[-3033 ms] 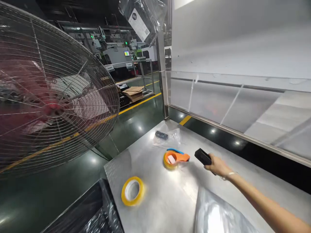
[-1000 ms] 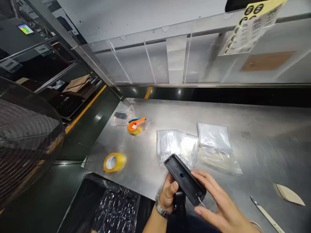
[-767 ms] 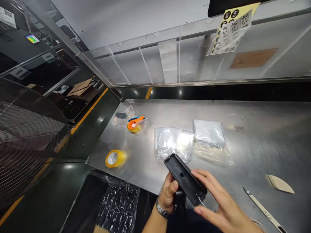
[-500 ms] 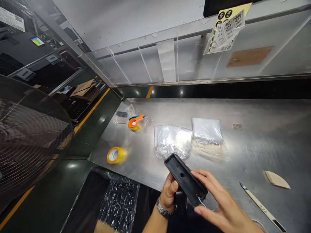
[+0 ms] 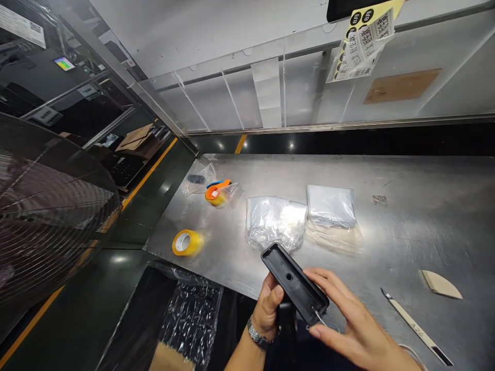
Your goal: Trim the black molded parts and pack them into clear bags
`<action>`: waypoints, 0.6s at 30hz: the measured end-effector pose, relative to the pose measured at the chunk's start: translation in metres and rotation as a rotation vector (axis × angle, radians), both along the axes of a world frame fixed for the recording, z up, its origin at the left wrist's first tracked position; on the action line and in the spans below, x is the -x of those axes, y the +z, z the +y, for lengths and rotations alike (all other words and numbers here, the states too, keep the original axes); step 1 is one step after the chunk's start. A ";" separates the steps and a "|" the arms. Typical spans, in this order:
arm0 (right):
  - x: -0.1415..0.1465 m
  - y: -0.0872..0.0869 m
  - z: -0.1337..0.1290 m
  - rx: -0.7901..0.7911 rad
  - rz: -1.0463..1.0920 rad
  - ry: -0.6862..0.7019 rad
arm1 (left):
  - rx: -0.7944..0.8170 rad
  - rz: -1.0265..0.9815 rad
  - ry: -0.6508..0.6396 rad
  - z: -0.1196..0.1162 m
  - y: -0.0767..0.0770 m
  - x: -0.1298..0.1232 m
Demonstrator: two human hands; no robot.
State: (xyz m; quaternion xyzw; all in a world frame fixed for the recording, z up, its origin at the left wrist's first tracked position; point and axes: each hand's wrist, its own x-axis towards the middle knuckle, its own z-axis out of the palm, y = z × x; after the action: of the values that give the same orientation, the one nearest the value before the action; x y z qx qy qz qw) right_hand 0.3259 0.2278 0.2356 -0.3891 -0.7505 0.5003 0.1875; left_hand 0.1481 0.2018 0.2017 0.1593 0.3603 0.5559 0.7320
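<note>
A long black hollow part point(image 5: 296, 283) with a round hole in its floor is held tilted over the front edge of the metal table. My left hand point(image 5: 268, 304) grips it from the left, thumb on its side; a watch is on that wrist. My right hand point(image 5: 348, 319) holds its lower right end, with fingertips on the far rim and the thumb near the lower corner. A thin pale wire point(image 5: 322, 319) comes out of that end beside my right thumb. Something dark hangs beneath the part, mostly hidden.
Clear plastic bags point(image 5: 275, 221) and a second bag stack point(image 5: 331, 206) lie behind the part. Yellow tape point(image 5: 185, 242) and an orange-handled tape roll point(image 5: 215, 195) are at left. A knife point(image 5: 415, 327) and a beige wedge point(image 5: 441, 284) lie right. A large fan point(image 5: 50, 226) stands left.
The view has shifted slightly. Both hands keep their hold on the black part, which has barely moved.
</note>
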 end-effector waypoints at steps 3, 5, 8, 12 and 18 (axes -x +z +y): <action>0.000 0.002 0.000 0.009 -0.003 0.009 | -0.003 -0.009 0.000 0.001 0.003 0.000; 0.000 0.002 0.000 0.012 -0.007 0.009 | 0.008 -0.013 0.006 0.001 0.005 -0.001; 0.000 0.001 0.000 0.012 -0.007 0.001 | 0.029 -0.014 0.017 0.001 0.006 -0.002; 0.001 0.000 -0.002 -0.018 0.002 -0.016 | 0.049 -0.023 0.030 -0.003 0.004 -0.004; 0.006 -0.004 -0.008 -0.140 -0.042 -0.110 | 0.050 -0.012 0.055 -0.008 0.001 -0.008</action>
State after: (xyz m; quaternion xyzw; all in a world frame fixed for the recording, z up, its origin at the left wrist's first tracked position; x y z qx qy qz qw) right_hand 0.3198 0.2195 0.2320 -0.4261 -0.7647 0.4274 0.2258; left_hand 0.1562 0.1940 0.2032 0.1278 0.3740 0.5675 0.7223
